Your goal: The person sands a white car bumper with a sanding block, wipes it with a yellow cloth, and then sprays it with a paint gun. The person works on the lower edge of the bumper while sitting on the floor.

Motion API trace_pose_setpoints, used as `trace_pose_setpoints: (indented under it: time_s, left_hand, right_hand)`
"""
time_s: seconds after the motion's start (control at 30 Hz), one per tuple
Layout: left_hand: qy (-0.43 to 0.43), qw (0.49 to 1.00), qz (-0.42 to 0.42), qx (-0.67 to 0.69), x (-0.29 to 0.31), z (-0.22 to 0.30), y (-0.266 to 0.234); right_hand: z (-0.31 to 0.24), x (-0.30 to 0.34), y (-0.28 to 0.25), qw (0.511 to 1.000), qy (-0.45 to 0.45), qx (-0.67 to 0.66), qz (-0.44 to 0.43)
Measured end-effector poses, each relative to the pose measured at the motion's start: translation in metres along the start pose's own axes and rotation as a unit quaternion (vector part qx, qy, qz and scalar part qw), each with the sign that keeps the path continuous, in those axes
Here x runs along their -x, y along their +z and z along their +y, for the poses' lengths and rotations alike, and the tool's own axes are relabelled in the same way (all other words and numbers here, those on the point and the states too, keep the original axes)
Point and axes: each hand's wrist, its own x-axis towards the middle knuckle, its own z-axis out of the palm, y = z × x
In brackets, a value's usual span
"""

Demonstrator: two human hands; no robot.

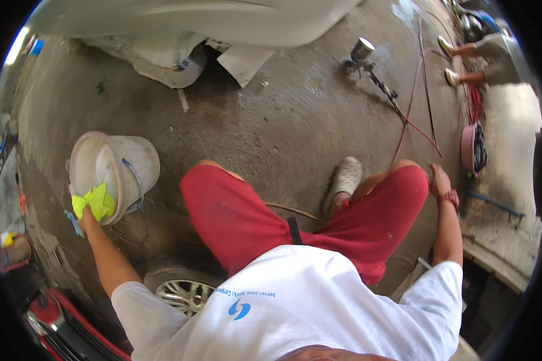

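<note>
Alloy wheel [183, 293] sits nearest, at left, and just beyond it the left hand [87, 219] is closed on a lime-yellow cloth [100, 201] at the whitish plastic bucket's [141, 161] near rim! Right hand [439, 182], beside the right knee [411, 180]: grip too unclear to call. Far right, a spray gun [361, 62] rests on the concrete floor [253, 129].

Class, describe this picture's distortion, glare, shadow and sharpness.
Head view: fisheye curvature inside a black rim; head view, upper left: a bright light glares; head view, lower right: deep shadow hides detail; head view, left: the yellow-green cloth in the left hand stands out, fine texture soft.
</note>
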Motion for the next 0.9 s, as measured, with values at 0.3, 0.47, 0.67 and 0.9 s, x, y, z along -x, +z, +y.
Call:
trace_pose_setpoints:
  time_s: [0.3,0.47,0.67,0.9]
  left_hand:
    - [0.028,0.982,-0.108,-0.154,0.022,0.042,-0.018]
    - [0.013,0.999,0.045,0.005,0.113,0.051,-0.061]
    - [0.244,0.957,-0.025,-0.152,0.378,0.006,-0.116]
    - [0.090,0.990,-0.112,-0.002,0.595,0.027,-0.143]
  right_hand:
    - [-0.085,-0.095,0.003,0.981,-0.041,-0.187,0.010]
    - [-0.110,-0.189,0.009,0.963,-0.079,-0.258,0.009]
    - [-0.125,-0.346,0.039,0.952,-0.055,-0.294,0.066]
    - [-0.149,-0.472,0.061,0.946,0.027,-0.321,0.043]
